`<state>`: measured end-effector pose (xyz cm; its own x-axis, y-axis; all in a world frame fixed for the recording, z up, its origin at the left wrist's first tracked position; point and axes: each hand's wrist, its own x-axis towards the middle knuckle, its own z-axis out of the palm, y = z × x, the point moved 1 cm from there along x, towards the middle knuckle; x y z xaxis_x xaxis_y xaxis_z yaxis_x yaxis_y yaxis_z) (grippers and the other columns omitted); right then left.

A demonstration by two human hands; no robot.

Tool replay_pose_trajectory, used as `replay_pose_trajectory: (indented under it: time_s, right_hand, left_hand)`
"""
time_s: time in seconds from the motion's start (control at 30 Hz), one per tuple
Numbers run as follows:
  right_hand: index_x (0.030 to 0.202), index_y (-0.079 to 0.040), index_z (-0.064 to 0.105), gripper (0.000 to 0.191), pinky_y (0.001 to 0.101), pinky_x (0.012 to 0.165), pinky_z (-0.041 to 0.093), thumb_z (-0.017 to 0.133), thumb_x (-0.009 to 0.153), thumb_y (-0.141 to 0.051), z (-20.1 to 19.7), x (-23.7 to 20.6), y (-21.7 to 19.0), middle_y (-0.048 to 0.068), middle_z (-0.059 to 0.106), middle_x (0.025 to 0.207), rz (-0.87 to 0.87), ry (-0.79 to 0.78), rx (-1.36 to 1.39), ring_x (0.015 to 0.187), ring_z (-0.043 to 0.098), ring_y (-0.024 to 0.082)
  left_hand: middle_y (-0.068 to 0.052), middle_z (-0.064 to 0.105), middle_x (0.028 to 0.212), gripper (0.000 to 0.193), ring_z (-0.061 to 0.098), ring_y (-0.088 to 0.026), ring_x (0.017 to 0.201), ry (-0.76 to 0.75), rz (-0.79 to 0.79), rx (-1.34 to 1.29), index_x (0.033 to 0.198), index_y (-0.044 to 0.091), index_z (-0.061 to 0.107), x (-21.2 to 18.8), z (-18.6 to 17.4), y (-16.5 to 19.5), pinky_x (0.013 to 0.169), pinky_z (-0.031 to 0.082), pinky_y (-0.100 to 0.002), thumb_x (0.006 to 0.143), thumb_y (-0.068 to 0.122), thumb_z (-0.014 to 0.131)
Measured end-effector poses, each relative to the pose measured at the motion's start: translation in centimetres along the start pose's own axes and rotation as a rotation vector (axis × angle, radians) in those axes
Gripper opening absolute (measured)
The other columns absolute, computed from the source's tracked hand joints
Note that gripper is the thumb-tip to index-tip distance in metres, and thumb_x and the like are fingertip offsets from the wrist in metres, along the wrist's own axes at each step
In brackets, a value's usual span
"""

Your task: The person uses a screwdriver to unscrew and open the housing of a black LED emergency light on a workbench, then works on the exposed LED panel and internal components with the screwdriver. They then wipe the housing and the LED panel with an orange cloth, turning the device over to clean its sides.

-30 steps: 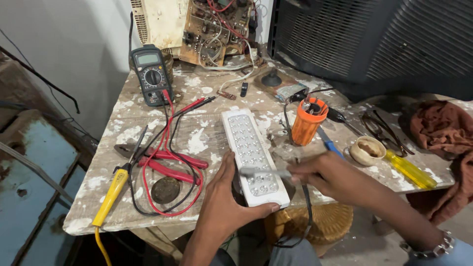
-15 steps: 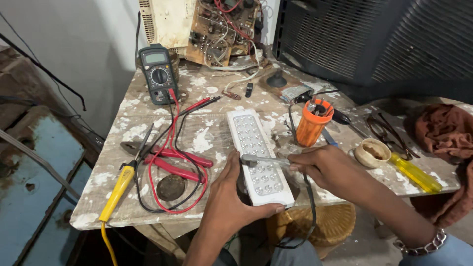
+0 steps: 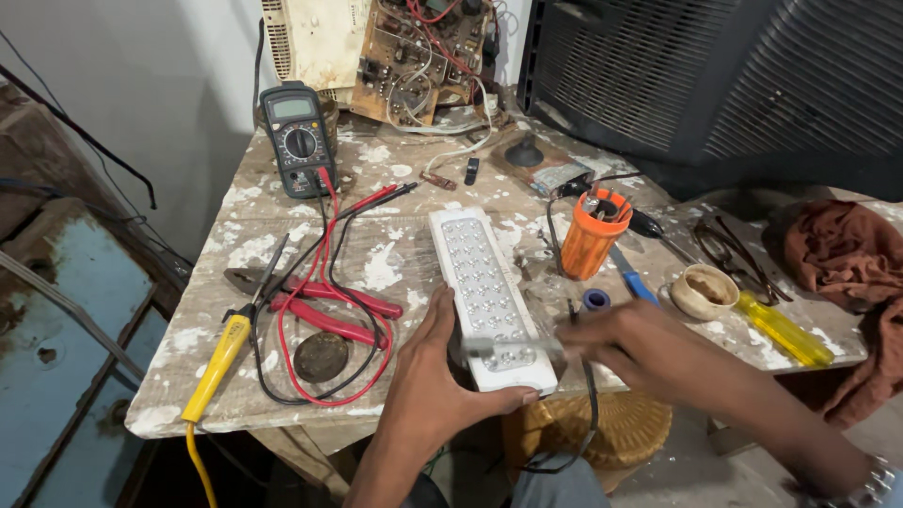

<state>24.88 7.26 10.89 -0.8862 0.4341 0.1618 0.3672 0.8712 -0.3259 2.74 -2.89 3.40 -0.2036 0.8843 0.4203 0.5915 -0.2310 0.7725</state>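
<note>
A long white lamp with rows of small round lights [image 3: 484, 292] lies lengthwise on the paint-stained wooden table [image 3: 395, 263]. My left hand [image 3: 435, 376] grips its near end from the left and below. My right hand [image 3: 625, 339] holds a thin metal tool [image 3: 513, 346] whose tip rests across the lamp's near end. The tool and right hand are blurred.
A multimeter [image 3: 296, 139] with red and black leads [image 3: 329, 282], red-handled pliers [image 3: 324, 309], a yellow soldering iron [image 3: 218, 365], an orange cylinder [image 3: 594, 235], a yellow screwdriver [image 3: 783, 329], a small bowl [image 3: 704, 290], a brown cloth [image 3: 842, 259], circuit boards [image 3: 414, 56] and a dark cabinet [image 3: 715, 75].
The view has shifted slightly. My right hand with the tool has slid a little toward the lamp's near end. My left hand keeps its hold.
</note>
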Motion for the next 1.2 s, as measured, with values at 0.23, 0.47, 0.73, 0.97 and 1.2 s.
replay_pose_trajectory:
  time_s: [0.23, 0.47, 0.73, 0.97, 1.2]
  right_hand:
    - [0.121, -0.008, 0.074, 0.038, 0.0415, 0.077, 0.059, 0.066, 0.084, -0.004, 0.5, 2.6, 0.7, 0.014, 0.080, 0.099, 0.275, 0.046, -0.060, 0.085, 0.078, 0.029]
    - [0.126, -0.010, 0.074, 0.038, 0.0427, 0.091, 0.051, 0.071, 0.089, -0.017, -0.1, -0.7, 0.5, 0.008, 0.080, 0.113, 0.239, -0.222, 0.051, 0.096, 0.079, 0.023]
    - [0.121, -0.008, 0.074, 0.039, 0.0395, 0.078, 0.060, 0.067, 0.082, -0.006, 0.0, 0.5, 1.0, 0.011, 0.081, 0.104, 0.264, -0.009, 0.019, 0.088, 0.079, 0.028]
    - [0.111, -0.004, 0.077, 0.025, 0.0441, 0.077, 0.057, 0.071, 0.088, -0.012, 1.2, 4.0, 3.0, 0.020, 0.077, 0.094, 0.301, 0.114, -0.096, 0.087, 0.075, 0.036]
    - [0.129, -0.024, 0.075, 0.037, 0.0417, 0.079, 0.058, 0.070, 0.094, -0.036, -0.2, 0.3, 1.6, 0.007, 0.083, 0.097, 0.482, -0.453, 0.037, 0.085, 0.078, 0.024]
  left_hand:
    - [-0.030, 0.049, 0.149, 0.141, 0.053, -0.038, 0.137, -0.023, -0.078, -0.040, 0.150, -0.014, 0.029, 0.0, -0.3, 0.5, 0.111, 0.044, -0.040, 0.045, 0.051, 0.096]
    - [-0.031, 0.047, 0.152, 0.137, 0.050, -0.039, 0.140, -0.010, -0.041, -0.025, 0.150, -0.012, 0.033, 0.1, -0.3, 0.4, 0.113, 0.042, -0.041, 0.047, 0.051, 0.097]
    - [-0.034, 0.044, 0.151, 0.138, 0.048, -0.040, 0.141, -0.002, -0.022, 0.003, 0.148, -0.015, 0.032, 0.0, 0.0, -0.2, 0.115, 0.040, -0.041, 0.047, 0.051, 0.098]
    - [-0.032, 0.047, 0.151, 0.136, 0.050, -0.040, 0.140, -0.005, -0.008, -0.017, 0.149, -0.013, 0.034, 0.1, 0.0, -0.2, 0.113, 0.041, -0.042, 0.048, 0.052, 0.096]
    - [-0.032, 0.045, 0.152, 0.133, 0.048, -0.040, 0.142, -0.011, -0.030, 0.012, 0.147, -0.012, 0.037, 0.1, -0.2, 0.0, 0.115, 0.040, -0.042, 0.048, 0.051, 0.097]
